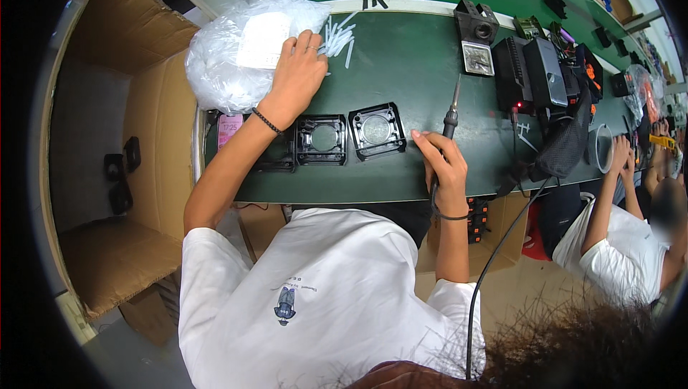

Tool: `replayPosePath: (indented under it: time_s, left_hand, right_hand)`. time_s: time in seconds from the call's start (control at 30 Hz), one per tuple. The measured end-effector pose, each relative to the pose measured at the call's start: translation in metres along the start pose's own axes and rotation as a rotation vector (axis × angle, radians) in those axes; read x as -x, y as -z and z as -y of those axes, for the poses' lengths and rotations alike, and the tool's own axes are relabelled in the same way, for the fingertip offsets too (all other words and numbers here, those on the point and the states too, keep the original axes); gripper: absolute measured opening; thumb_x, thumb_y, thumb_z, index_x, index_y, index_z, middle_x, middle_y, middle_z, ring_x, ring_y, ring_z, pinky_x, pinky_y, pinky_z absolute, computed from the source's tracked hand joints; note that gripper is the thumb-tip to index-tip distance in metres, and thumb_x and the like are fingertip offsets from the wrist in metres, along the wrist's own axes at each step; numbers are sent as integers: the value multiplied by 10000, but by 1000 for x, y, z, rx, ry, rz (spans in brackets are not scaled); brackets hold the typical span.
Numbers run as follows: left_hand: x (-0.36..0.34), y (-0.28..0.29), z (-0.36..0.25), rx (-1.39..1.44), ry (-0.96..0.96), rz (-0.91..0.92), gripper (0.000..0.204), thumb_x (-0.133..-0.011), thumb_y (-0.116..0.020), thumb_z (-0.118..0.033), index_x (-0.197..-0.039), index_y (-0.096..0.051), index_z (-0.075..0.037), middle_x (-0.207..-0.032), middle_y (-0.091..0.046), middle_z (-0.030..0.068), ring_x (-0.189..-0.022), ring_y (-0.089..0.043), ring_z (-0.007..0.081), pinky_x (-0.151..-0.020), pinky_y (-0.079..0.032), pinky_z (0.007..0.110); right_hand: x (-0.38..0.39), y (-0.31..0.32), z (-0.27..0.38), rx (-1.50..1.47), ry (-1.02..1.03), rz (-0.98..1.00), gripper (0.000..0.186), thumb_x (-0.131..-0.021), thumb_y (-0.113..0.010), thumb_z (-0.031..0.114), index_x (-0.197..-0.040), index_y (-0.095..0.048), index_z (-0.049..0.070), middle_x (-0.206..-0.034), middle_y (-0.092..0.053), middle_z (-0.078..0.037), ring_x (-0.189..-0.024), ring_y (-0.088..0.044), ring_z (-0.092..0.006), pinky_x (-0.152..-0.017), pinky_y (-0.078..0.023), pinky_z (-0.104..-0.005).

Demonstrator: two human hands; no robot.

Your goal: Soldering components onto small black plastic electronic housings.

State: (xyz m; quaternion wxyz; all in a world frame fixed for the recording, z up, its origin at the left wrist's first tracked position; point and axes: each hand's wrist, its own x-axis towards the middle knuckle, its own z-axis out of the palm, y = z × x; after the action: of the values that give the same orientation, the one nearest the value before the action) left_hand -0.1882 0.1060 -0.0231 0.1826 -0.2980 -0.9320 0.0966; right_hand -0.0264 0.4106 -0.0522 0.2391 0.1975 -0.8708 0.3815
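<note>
My right hand [446,167] is closed around the handle of a soldering iron [451,120], its metal tip pointing away from me above the green bench. My left hand [301,70] reaches forward between a clear plastic bag [226,52] and a loose pile of thin pale-blue strips [337,38]. Its fingers look bent and slightly apart, and I see nothing held in them. Between my arms lie a black square plastic frame with a round opening [320,139] and a second, slightly turned one [378,131]. Another black frame [276,156] is partly covered by my left forearm.
A soldering iron stand [476,23] with a small tray [477,58] stands at the back right, beside a black box-shaped unit [514,73]. A cable runs down on my right. An open cardboard box [158,152] stands left. Another person [616,238] works at the right.
</note>
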Motion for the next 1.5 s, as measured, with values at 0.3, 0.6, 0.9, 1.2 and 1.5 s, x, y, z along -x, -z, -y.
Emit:
replayPosePath:
  time_s: [0.3,0.6,0.9,1.2,1.5]
  left_hand:
    - [15,4,-11,124,28,-31,164,-859,-711,-85,-1008,-713,-15,-1339,-628,143,-1367,-511,313,-1137,-363,482]
    - [6,4,-35,223,96,-136,215,-879,-703,-162,-1056,-747,-49,-1167,-651,97,-1230,-578,266,-1110,-395,452]
    - [7,-1,-2,220,-218,1,177,-905,-608,-112,-1012,-748,-115,-1051,-703,28,-1083,-663,195,-1051,-448,361]
    - [0,2,21,383,-205,30,195,-917,-591,-102,-1089,-679,-72,-1038,-695,108,-1054,-689,287,-990,-500,401]
    - [-10,-4,-5,657,-324,102,211,-898,-778,-144,-1059,-666,-65,-1095,-639,81,-1076,-633,296,-947,-500,431]
  right_hand:
    - [-20,-11,3,50,-19,160,447,-808,-880,244,-1229,-791,124,-1179,-659,-110,-948,-602,-330,-852,-519,-427]
    - [1,-7,12,114,-81,80,570,-697,-952,223,-1230,-788,104,-1235,-654,-128,-1043,-621,-339,-889,-531,-446]
    - [-1,-12,12,159,-35,122,614,-684,-965,205,-1266,-789,124,-1252,-640,-128,-1056,-612,-331,-890,-529,-437]
    - [-4,-20,13,120,-25,83,573,-684,-961,159,-1230,-793,124,-1250,-642,-119,-1066,-635,-336,-889,-540,-446]
    - [0,-17,11,99,-37,73,562,-690,-961,153,-1227,-795,130,-1254,-636,-114,-1119,-640,-347,-910,-543,-457]
